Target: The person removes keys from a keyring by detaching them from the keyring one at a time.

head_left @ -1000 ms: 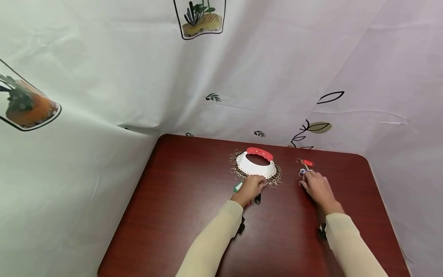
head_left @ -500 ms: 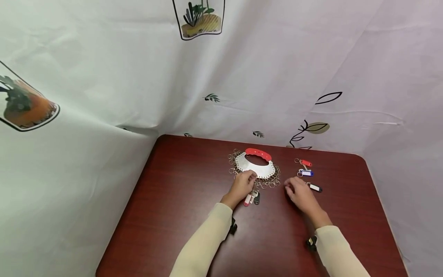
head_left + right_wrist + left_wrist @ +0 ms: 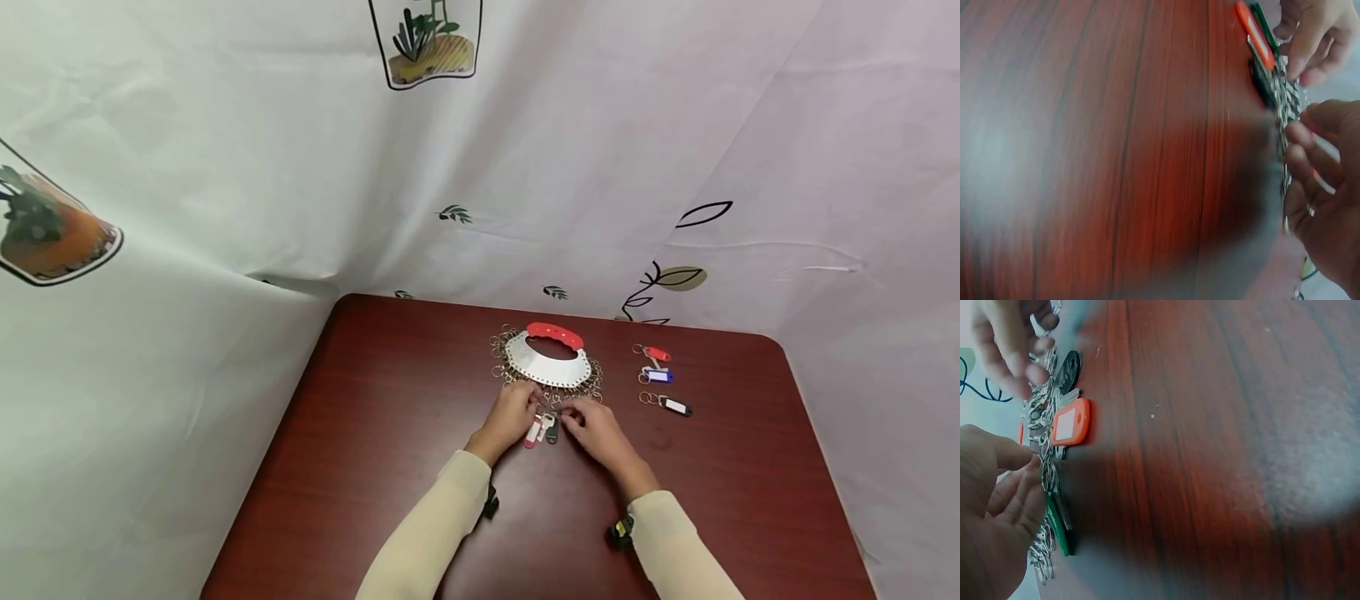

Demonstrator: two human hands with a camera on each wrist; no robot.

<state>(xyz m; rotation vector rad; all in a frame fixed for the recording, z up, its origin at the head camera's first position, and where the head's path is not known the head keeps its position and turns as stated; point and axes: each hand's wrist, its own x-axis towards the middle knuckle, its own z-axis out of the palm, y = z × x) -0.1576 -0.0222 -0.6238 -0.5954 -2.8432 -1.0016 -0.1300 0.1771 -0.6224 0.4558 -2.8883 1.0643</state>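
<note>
A white curved key ring holder (image 3: pixel 550 364) with a red handle lies near the table's far edge, metal rings hanging all along its rim. At its near edge my left hand (image 3: pixel 515 410) has thumb and fingertips close together among the rings; I cannot tell if they pinch one. My right hand (image 3: pixel 596 425) is just right of it, fingers loosely bent by the rings, with nothing seen in them. Between the hands lie a red key tag (image 3: pixel 532 432), keys (image 3: pixel 546 427) and a black tag (image 3: pixel 552 432). A green tag (image 3: pixel 1059 525) shows beneath the left hand.
To the right on the dark red-brown table (image 3: pixel 720 483) lie a red tag (image 3: pixel 657 353), a blue tag (image 3: pixel 658 376) and a black tag (image 3: pixel 676 406), with rings and keys. A pale printed cloth (image 3: pixel 600 150) hangs close behind the table.
My right hand has left the loose tags on the right, uncovering the blue and black ones, and moved left to the holder. My left hand has shifted slightly left along the rings.
</note>
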